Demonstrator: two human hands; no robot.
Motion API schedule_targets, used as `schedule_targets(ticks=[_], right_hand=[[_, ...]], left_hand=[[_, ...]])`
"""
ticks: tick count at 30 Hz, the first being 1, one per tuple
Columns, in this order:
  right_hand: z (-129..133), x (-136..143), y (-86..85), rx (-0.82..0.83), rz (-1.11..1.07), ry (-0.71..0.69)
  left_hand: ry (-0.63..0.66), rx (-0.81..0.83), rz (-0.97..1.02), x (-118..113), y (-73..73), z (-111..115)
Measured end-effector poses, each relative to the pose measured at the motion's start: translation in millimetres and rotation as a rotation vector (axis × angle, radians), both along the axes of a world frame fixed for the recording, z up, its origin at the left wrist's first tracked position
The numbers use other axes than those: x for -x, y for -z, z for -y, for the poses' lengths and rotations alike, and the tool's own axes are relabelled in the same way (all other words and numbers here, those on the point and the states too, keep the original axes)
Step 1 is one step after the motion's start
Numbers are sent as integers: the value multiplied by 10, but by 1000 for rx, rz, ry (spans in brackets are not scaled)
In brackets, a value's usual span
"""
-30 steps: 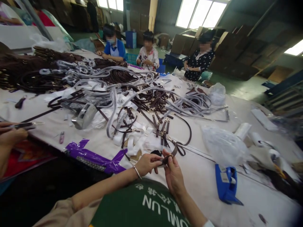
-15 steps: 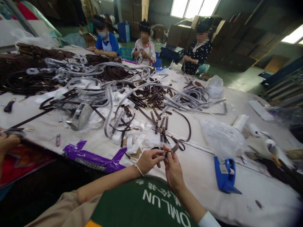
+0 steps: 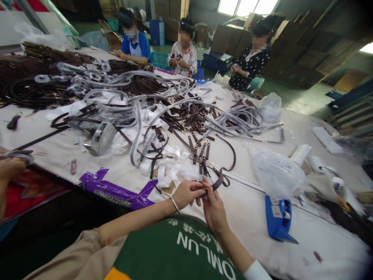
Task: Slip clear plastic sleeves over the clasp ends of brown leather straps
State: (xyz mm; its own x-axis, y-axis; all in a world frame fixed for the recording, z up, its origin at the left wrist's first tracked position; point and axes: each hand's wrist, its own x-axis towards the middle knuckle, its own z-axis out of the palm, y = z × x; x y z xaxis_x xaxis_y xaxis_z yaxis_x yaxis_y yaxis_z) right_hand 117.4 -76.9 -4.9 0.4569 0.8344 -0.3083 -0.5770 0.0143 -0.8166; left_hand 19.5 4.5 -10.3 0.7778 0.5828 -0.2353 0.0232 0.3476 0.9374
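Saw, against half a second earlier, fingertips gathered more closely over the end of the dark brown flat leather-like strap (image 3: 219,182), hiding most of a gold-coloured round metal ring, plainly visible then. Found the strap held up in front of the dark green apron with white lettering (image 3: 151,249), bending away from the fingers like stiff ribbon. Read the bare left hand (image 3: 186,195) as pinching the end and the bare right hand (image 3: 215,212) as gripping the strip just beside, with neither relaxed. Could not tell, behind the fingers, how the ring sat. Judged a slip or twist possible from so narrow a pinch on a springy strip, and a misplaced ring possible from such crowded fingers. Suspected a snag too, given the tangled brown straps with gold-coloured clasps (image 3: 190,118) beyond; could not tell whether any joined the held one. Noted, farther out, limp matte white strips (image 3: 162,175), long soft-looking grey wrapped bands (image 3: 137,112), glossy wrinkled purple tape (image 3: 116,190), a filmy crumpled clear plastic bag (image 3: 276,173) and an angular blue plastic tape dispenser (image 3: 274,223), all on the smooth off-white table (image 3: 233,233)
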Motion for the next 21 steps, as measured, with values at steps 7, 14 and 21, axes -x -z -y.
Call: schedule_targets(ticks=[7, 14, 21], right_hand=[[-38, -89, -31, 15, -49, 20], [31, -129, 68, 134, -36, -39], [96, -126, 103, 130, 207, -15]], left_hand=[[-24, -107, -39, 11, -49, -2], [-5, -105, -114, 49, -2, 12], [-19, -359, -186, 61, -106, 16]])
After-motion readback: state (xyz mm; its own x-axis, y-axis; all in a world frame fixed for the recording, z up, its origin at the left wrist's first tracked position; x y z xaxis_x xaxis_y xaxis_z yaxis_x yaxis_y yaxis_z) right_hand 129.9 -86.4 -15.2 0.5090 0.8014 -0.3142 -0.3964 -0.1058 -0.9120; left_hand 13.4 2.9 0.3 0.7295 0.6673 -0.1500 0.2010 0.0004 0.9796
